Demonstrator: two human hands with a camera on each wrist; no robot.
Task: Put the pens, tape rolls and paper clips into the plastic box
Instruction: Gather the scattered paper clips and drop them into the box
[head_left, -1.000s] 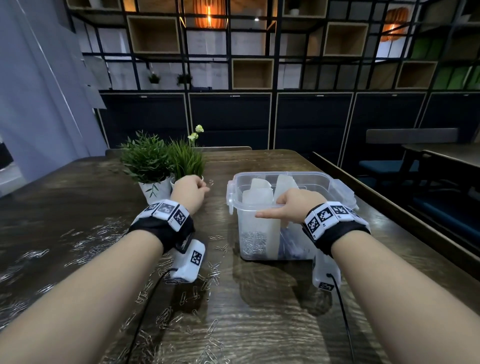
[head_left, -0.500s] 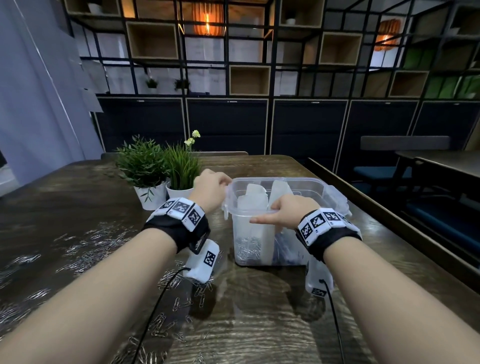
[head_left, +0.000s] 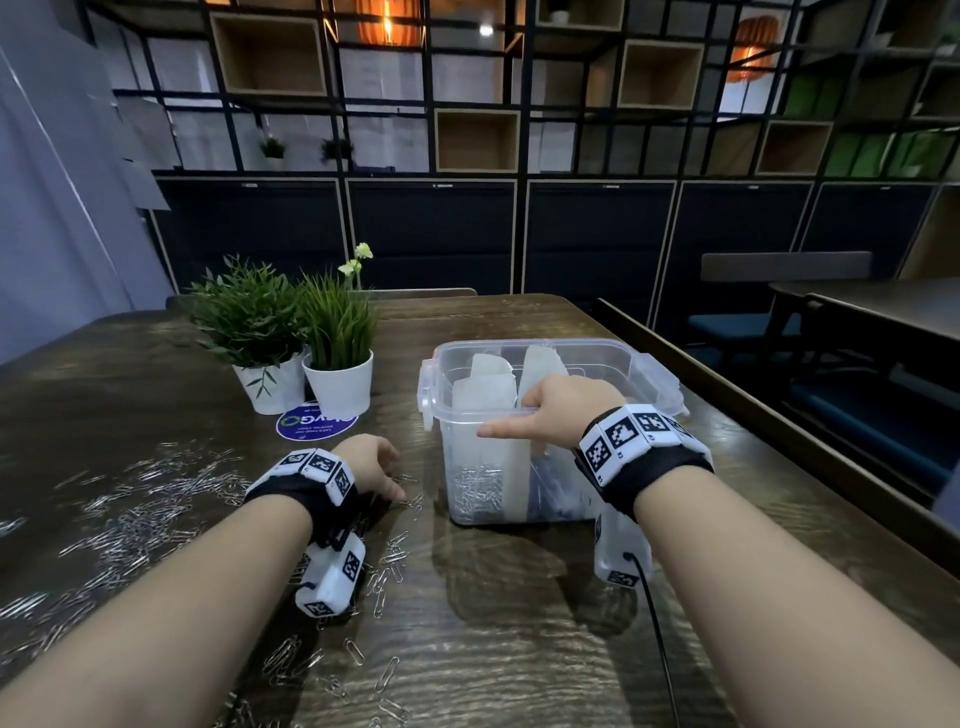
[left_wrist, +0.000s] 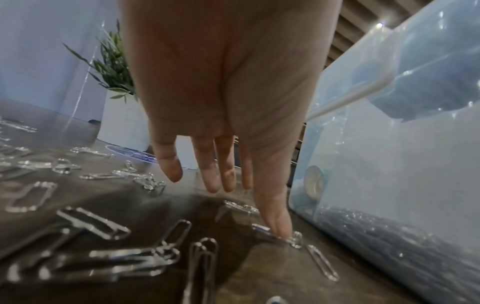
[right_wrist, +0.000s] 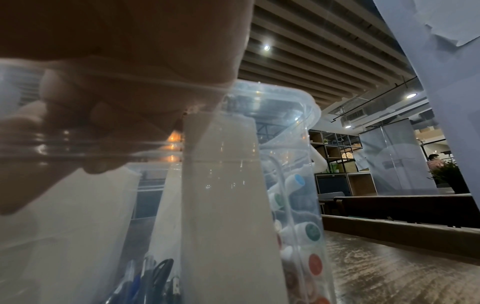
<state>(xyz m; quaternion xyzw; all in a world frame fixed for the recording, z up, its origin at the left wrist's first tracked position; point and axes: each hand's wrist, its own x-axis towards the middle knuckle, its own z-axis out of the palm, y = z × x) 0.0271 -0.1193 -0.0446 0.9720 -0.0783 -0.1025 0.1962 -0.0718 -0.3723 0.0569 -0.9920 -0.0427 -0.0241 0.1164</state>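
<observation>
I see paper clips (head_left: 140, 525) strewn over the dark wooden bench (head_left: 519, 649); my left hand (head_left: 371, 465) spreads there, my right hand (head_left: 558, 413) grips the plastic box (head_left: 644, 369).

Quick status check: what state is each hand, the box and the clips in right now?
plastic box: open, no lid on, upright.
right hand: grips the box's near rim.
left hand: fingers straight, thumb tip touching table clips.
paper clips: many loose on table; a pile inside box.

My left hand (head_left: 370, 464) has bare table (head_left: 519, 613) nearby; plastic box (head_left: 644, 364) blocks right, potted plants (head_left: 337, 358) ahead.
</observation>
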